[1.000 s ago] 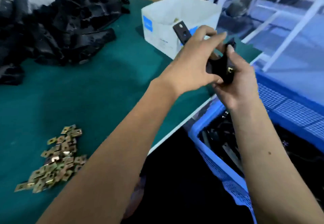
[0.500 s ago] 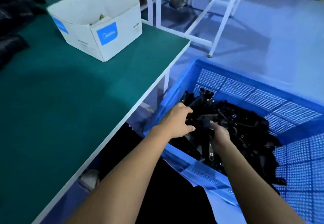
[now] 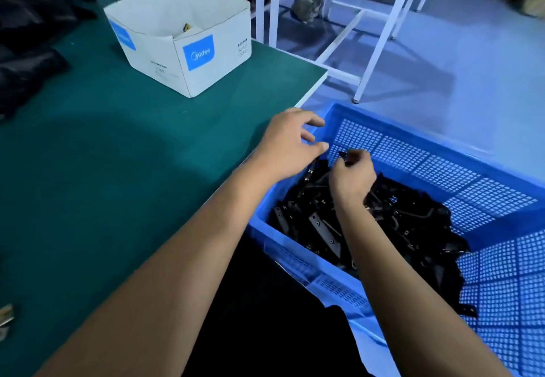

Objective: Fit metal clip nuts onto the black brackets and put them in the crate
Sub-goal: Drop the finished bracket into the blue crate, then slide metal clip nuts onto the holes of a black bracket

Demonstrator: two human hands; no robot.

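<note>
1. Brackets not yet fitted (image 3: 26,61) lie heaped at the far left of the green surface (image 3: 118,170), probably kept there as our supply, and a few brass clip nuts (image 3: 6,314) show at the left edge.
2. Our white carton (image 3: 182,37) stands behind, open-topped.
3. Our left hand (image 3: 287,143) hovers over the crate's near corner, fingers loosely spread and holding nothing.
4. Our right hand (image 3: 352,176) has curled fingers pinching something small and dark; we judge it a bracket end, though blur hides its axis.
5. Finished brackets (image 3: 324,229) pile inside the blue crate (image 3: 442,152) beside the surface, the clearest strips running long-axis from upper left toward lower right.
</note>
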